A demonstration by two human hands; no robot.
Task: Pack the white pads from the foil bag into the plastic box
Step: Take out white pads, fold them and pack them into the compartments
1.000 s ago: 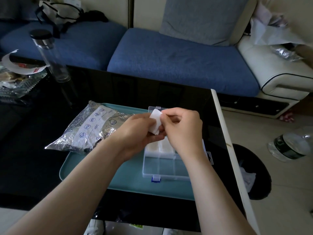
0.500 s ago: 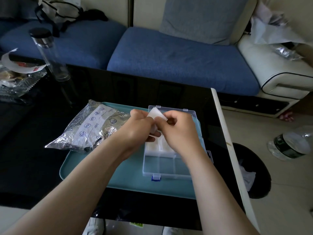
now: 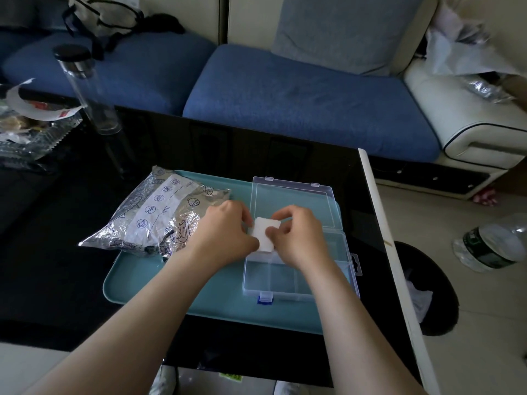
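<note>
Pinching a white pad (image 3: 264, 234) flat above the plastic box (image 3: 285, 283) (lid open), fingers of left hand (image 3: 225, 233) and right hand (image 3: 299, 238) likely align it for seating.

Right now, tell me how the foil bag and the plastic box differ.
The foil bag is opaque, crinkled silver with a printed label; the plastic box is clear and rigid.
The foil bag lies flat at left; the plastic box sits at right, lid open.
The left hand and right hand pinch a white pad over the plastic box, not the foil bag.
Both rest on the teal tray.
</note>
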